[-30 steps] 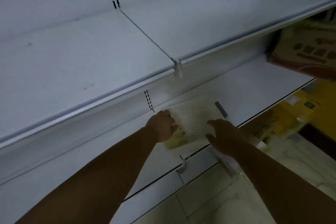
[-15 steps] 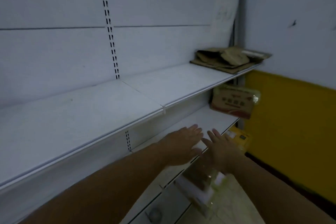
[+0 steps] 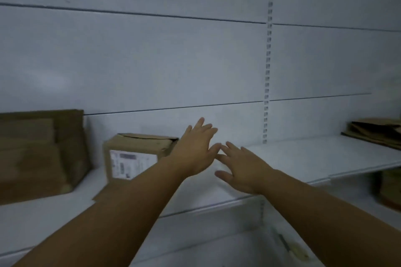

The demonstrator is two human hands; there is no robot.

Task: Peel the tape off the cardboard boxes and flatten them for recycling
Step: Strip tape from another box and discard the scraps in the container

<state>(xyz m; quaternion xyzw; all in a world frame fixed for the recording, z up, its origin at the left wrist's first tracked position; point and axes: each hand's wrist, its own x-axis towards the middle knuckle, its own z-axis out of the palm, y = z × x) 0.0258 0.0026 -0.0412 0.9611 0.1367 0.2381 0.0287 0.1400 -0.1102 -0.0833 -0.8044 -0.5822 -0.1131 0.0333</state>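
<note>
Hands (image 3: 219, 158) empty, outstretched; cardboard box (image 3: 134, 156) just left.

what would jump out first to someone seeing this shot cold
Two bare arms reach up the middle, with the left hand and right hand open and fingers spread above the white shelf. Just left of them stands a small cardboard box with a white label on its front and a dented top. Bigger brown boxes sit at the far left of the shelf, and flattened cardboard lies at its far right.
</note>
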